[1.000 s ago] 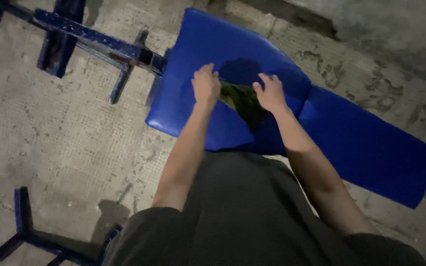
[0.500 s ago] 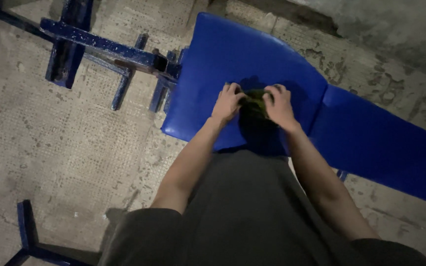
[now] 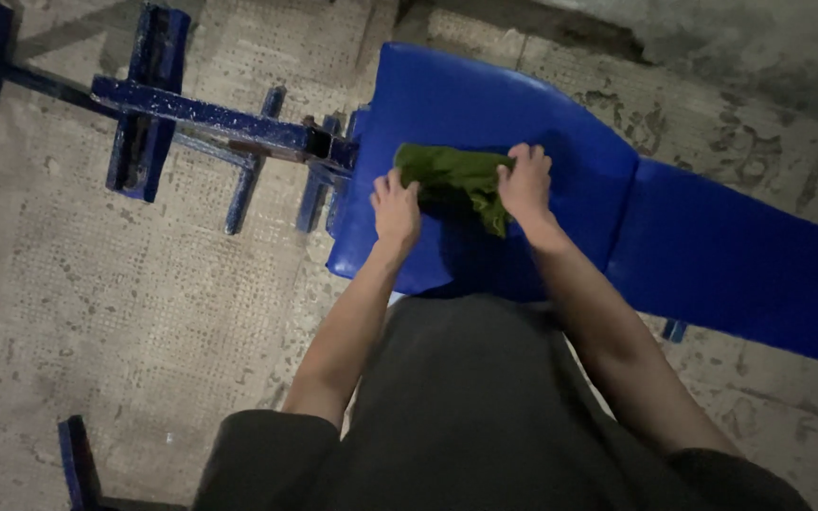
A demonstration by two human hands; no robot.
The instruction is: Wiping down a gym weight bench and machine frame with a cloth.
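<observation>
Both hands, left hand and right hand, pressed clenched fingers onto a green cloth on the blue bench.

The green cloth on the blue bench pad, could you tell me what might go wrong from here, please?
The green cloth is bunched between the left hand and right hand, so it may touch only part of the blue bench pad. The left hand sits near the pad's edge, close to the metal frame, and could knock it.

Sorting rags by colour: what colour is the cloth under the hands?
Green, a dull olive shade; the cloth shows best in the head view, on the blue bench pad.
</observation>
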